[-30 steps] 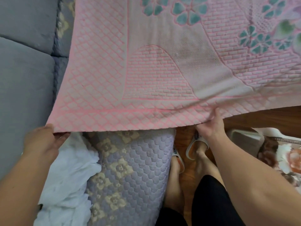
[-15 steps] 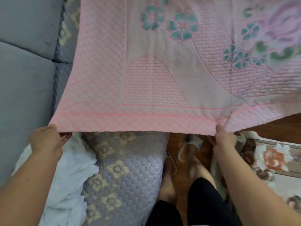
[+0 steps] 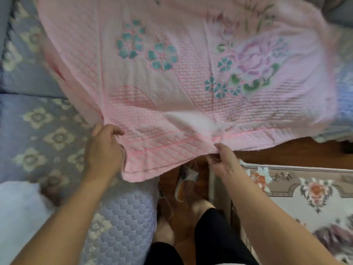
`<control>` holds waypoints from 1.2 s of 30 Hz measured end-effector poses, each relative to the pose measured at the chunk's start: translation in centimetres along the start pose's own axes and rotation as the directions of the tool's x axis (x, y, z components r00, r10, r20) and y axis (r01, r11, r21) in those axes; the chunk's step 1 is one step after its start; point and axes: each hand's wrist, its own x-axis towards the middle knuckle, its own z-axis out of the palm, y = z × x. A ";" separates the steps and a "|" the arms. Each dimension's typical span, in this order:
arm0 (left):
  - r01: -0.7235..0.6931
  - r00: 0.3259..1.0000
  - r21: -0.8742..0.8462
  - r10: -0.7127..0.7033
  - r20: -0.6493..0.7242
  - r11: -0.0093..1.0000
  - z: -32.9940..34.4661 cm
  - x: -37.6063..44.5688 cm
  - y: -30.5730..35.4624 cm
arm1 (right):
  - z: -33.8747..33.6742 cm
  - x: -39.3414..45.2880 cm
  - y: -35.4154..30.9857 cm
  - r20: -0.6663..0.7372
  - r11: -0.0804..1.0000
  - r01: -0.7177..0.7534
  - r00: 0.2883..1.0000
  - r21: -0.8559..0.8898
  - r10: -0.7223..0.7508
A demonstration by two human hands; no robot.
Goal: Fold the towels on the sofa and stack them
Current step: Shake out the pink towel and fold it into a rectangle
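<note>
Both hands are pinching the near hem of the pink towel point(image 3: 172, 83), left hand point(image 3: 105, 150) at its corner and right hand point(image 3: 222, 161) partway along, so it lies spread across the sofa point(image 3: 47, 131), probably ready for a first fold.

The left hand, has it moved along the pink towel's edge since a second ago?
Yes. The left hand has come inward toward the right hand; it now grips the pink towel above the quilted sofa cover, off the white cloth.
</note>
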 end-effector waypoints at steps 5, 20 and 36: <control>-0.267 0.944 0.327 0.178 0.277 0.906 9.4 -0.7 6.7 | 2.1 0.5 -0.4 0.041 0.998 -0.051 0.998 0.030 0.050; -0.500 0.846 0.629 0.180 0.501 0.596 16.4 1.8 14.8 | -1.9 10.0 -15.9 0.167 0.942 -0.121 0.983 0.313 0.070; -0.704 0.704 0.638 0.190 0.684 0.313 18.9 0.1 16.6 | -24.2 14.8 -32.3 -0.105 0.962 0.266 0.957 -0.063 -0.271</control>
